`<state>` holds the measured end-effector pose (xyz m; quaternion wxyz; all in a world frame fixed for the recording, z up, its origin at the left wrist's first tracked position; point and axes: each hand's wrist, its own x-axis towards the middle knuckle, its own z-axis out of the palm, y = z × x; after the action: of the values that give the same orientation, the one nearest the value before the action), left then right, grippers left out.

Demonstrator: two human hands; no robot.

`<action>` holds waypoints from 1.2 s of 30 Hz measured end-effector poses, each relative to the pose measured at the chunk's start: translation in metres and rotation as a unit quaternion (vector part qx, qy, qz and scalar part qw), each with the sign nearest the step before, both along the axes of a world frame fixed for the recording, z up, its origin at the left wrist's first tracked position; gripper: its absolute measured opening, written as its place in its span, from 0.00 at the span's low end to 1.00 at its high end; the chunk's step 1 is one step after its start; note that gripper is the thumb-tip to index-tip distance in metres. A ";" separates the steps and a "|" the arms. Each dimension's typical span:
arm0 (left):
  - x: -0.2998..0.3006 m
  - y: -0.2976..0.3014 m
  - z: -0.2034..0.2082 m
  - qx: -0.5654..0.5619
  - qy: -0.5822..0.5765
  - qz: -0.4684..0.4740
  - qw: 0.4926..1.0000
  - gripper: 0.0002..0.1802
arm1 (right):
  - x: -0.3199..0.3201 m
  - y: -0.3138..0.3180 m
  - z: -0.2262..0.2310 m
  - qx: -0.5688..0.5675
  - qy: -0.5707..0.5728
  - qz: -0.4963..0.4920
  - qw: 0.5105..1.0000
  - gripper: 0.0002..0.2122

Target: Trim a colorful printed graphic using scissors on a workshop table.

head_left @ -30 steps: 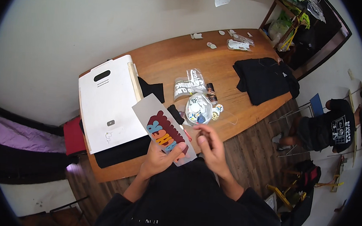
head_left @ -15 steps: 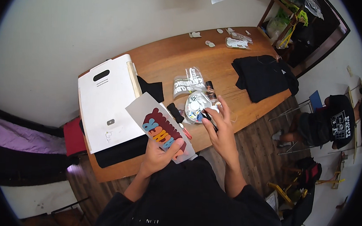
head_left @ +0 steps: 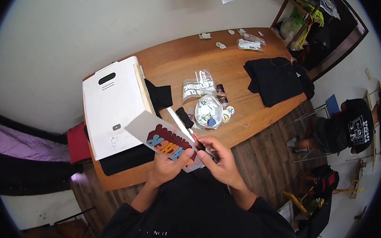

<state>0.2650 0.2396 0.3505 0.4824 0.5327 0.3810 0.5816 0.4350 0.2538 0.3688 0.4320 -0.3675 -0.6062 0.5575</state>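
Note:
Pinched by its lower edge, a pale translucent film sheet (head_left: 143,127) printed with colourful bubble lettering on dark red is in my left hand (head_left: 170,165). The fingers of my right hand (head_left: 220,162) are closed round a slim black tool (head_left: 209,152); its exact kind is too small to tell. That tool is at the sheet's right edge, where the two hands are close together. Just beyond them on the table are a red-and-white slim item, partly hidden by the sheet, a black rolled cloth (head_left: 184,117) and a clear round tub (head_left: 209,112) of patterned round pieces.
A large white flat-topped machine (head_left: 113,101) takes up the table's left side, black fabric around it. Behind the tub lie a printed plastic bag (head_left: 197,85) and a small dark bottle (head_left: 221,94). Folded black garments (head_left: 273,80) lie right. Another person (head_left: 351,126) is at far right.
My right hand has come down and left from over the tub to the sheet's edge, its fingers closing in round the black tool. The sheet has tilted slightly in my left hand.

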 end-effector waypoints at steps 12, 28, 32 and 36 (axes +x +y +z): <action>-0.001 -0.004 0.002 0.000 -0.040 -0.034 0.999 0.30 | -0.003 -0.008 0.006 0.054 -0.040 -0.038 0.997 0.12; 0.000 -0.003 -0.003 0.038 -0.065 -0.057 0.996 0.28 | -0.002 -0.012 0.002 -0.002 -0.009 -0.018 1.000 0.12; -0.001 -0.004 -0.001 0.029 -0.059 -0.058 0.996 0.28 | -0.003 -0.012 0.002 0.005 -0.003 -0.019 1.000 0.12; -0.004 -0.004 -0.006 0.025 -0.051 -0.067 0.996 0.28 | -0.005 -0.011 0.006 0.007 0.007 -0.027 1.000 0.10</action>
<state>0.2612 0.2358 0.3444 0.5252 0.5387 0.3050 0.5839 0.4296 0.2427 0.3752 0.4533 -0.3767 -0.5971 0.5441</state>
